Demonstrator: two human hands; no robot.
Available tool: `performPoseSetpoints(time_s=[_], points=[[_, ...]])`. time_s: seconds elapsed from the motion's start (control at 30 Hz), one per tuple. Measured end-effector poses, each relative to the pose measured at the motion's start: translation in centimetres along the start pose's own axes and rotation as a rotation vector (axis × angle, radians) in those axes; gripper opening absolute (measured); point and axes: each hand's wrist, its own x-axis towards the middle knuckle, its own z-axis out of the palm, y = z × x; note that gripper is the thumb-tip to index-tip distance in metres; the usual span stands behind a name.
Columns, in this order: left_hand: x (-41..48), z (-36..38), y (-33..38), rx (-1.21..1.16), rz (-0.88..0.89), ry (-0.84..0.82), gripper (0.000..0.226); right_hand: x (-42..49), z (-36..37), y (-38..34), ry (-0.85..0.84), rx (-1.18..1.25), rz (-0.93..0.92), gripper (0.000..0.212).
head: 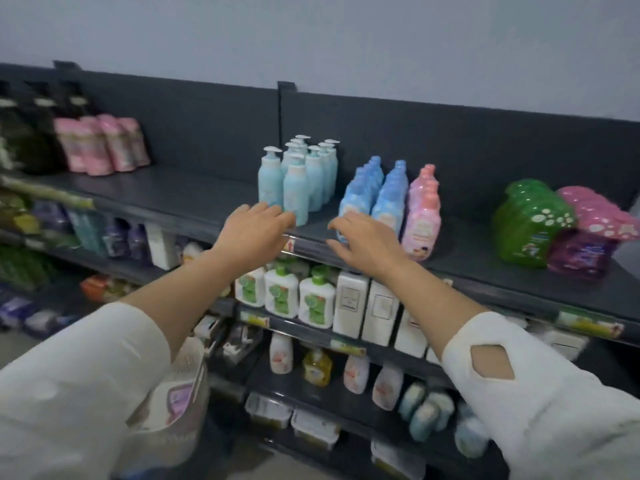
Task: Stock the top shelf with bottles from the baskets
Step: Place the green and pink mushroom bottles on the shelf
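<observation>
Dim, even indoor light, soft shadows, wide-angle bending at edges, motion blur at left and lower corners

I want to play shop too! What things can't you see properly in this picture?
Head view, all of these:
1. Labels on the pale blue pump bottles: too small and blurred to read.
2. Dark bottles: blurred, cut off by the left edge.
3. Price tag on the top shelf: partly hidden by the left hand.
4. White container low down: partly covered by the left sleeve; basket or not, unclear.
</observation>
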Motion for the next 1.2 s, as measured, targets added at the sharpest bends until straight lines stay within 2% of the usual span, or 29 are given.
performPoseSetpoints(time_s=[0.23,0.37,0.63,0.77,0.9,1.03,1.2], points=[[-12.0,3.4,-13.2,0.042,-0.277,-0.203,0.028,7.0,8.0,-13.6,-0.158,0.080,-0.220,0.033],[-17.3,7.1,-19.2,0.019,-0.428,-0.391,0.027,10.5,14.5,-20.1,-0.313,0.118,-0.372,0.034],[-21.2,17.3,-27.1,-0.132,-0.636,-0.608,0.031,17.5,29.9,-27.1,-0.627,0.220,-0.547,0.031],[-23.0,23.2,-29.0,-0.189,-0.689,-0.710,0.035,18.3,37.0,-28.9,-0.753,0.212,-0.531,0.033],[-25.5,30.3,-29.3,-0.282,-0.701,-0.921,0.039,16.0,43.7,-30.0,-0.917,0.174,-0.537,0.036],[-27.5,36.6,-27.8,-0.357,-0.653,-1.061,0.042,12.4,49.5,-30.7,-1.068,0.130,-0.461,0.036],[-30.6,44.4,-26.4,-0.426,-0.636,-1.244,0.044,7.6,56.8,-32.7,-1.208,0.048,-0.313,0.046]])
